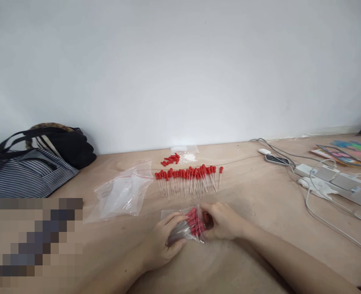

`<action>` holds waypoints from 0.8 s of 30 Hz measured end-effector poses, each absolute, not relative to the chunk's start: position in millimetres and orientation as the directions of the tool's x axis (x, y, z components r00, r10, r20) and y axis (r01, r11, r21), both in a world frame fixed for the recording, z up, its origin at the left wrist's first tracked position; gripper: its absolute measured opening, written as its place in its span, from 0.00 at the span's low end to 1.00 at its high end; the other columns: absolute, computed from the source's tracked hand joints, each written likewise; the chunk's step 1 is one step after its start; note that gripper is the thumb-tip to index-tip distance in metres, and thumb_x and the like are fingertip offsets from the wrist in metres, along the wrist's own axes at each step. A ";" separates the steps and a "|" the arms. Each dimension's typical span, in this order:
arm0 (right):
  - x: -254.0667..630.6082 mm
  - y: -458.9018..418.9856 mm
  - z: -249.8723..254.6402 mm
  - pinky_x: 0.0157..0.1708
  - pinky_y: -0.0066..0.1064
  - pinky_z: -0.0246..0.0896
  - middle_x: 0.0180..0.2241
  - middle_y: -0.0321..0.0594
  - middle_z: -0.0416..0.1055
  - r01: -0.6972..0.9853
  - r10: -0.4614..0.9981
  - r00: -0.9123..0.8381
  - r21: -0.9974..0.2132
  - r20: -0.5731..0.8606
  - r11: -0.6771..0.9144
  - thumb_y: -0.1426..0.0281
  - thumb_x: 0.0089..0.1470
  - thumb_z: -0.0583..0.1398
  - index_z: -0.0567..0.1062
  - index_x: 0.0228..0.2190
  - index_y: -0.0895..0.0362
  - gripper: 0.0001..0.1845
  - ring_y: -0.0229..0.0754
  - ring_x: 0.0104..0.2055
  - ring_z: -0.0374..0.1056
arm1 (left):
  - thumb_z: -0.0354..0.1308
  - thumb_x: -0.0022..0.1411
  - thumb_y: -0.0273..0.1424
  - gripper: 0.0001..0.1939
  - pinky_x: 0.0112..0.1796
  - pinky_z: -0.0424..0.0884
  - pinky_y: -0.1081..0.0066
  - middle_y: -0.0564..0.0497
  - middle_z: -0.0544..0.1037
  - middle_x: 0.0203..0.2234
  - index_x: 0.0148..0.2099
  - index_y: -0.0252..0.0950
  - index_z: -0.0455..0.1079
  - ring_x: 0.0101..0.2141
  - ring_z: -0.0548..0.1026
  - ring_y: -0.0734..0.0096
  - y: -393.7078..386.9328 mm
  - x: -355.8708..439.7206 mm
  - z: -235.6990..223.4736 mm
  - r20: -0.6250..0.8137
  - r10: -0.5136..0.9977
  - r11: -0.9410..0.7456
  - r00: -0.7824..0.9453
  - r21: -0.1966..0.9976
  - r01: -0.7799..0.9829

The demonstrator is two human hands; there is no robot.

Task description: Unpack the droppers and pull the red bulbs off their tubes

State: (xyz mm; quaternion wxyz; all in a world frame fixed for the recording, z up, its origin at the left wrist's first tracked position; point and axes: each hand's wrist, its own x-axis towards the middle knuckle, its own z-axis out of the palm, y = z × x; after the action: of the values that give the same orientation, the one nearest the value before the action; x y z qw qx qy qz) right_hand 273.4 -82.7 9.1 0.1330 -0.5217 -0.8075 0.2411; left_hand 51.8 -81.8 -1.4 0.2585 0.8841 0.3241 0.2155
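A clear zip bag filled with red-bulbed droppers lies near the front of the table, its bulbs pointing right. My left hand curls over the bag's left end, thumb along the near edge. At the right end, my right hand pinches the bag by its edge, fingers bent. Just beyond the bag, a row of loose droppers is spread out, red bulbs away from me and clear stems toward me. Several loose red rubber bulbs sit behind that row.
Empty clear zip bags lie to the left, and a small clear bag rests by the wall. At left stands a striped bag. A power strip with cables, a dark device and flat colourful sheets occupy the right.
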 end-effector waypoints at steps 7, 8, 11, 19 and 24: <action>274.5 -81.9 8.0 0.22 0.23 0.45 0.25 0.32 0.68 0.754 0.919 -0.394 -0.572 0.000 0.323 0.62 0.34 0.64 0.68 0.29 0.56 0.18 0.33 0.24 0.59 | 0.55 0.53 0.27 0.23 0.46 0.66 0.62 0.46 0.69 0.47 0.52 0.39 0.59 0.46 0.68 0.62 -80.5 50.1 -0.6 0.180 0.693 -0.651 0.698 0.571 0.499; 273.5 -82.5 7.3 0.22 0.24 0.44 0.25 0.33 0.68 0.777 0.930 -0.367 -0.549 -0.002 0.306 0.62 0.32 0.64 0.68 0.29 0.56 0.19 0.33 0.24 0.59 | 0.55 0.53 0.27 0.23 0.46 0.66 0.61 0.46 0.69 0.47 0.52 0.39 0.59 0.47 0.68 0.62 -80.3 49.7 -1.2 0.178 0.696 -0.650 0.696 0.568 0.505; 270.6 -84.5 6.3 0.21 0.24 0.42 0.24 0.33 0.68 0.805 0.938 -0.346 -0.519 -0.016 0.288 0.60 0.31 0.64 0.69 0.29 0.56 0.20 0.33 0.23 0.58 | 0.55 0.52 0.26 0.23 0.46 0.66 0.61 0.46 0.68 0.48 0.52 0.39 0.59 0.47 0.68 0.62 -80.2 48.8 -3.8 0.176 0.696 -0.651 0.696 0.564 0.508; 266.7 -81.9 14.1 0.20 0.24 0.42 0.22 0.31 0.67 0.819 0.923 -0.368 -0.510 -0.114 0.264 0.62 0.32 0.63 0.69 0.27 0.55 0.16 0.32 0.21 0.57 | 0.54 0.52 0.26 0.22 0.47 0.65 0.62 0.47 0.69 0.47 0.51 0.39 0.59 0.46 0.68 0.63 -79.5 51.3 -3.9 0.195 0.695 -0.643 0.692 0.600 0.477; 268.7 -76.2 11.3 0.19 0.22 0.44 0.20 0.29 0.64 0.756 0.886 -0.451 -0.573 -0.107 0.316 0.66 0.32 0.62 0.65 0.24 0.56 0.14 0.31 0.21 0.57 | 0.54 0.54 0.28 0.21 0.48 0.64 0.63 0.47 0.68 0.48 0.52 0.39 0.59 0.47 0.67 0.63 -79.6 52.2 -1.0 0.164 0.699 -0.625 0.696 0.612 0.484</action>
State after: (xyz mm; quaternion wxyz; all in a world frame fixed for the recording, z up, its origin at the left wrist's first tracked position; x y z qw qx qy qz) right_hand 268.7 -76.2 11.3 0.1143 -0.5112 -0.8032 0.2837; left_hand 52.2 -79.6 -1.0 0.2725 0.8796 0.3363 0.1973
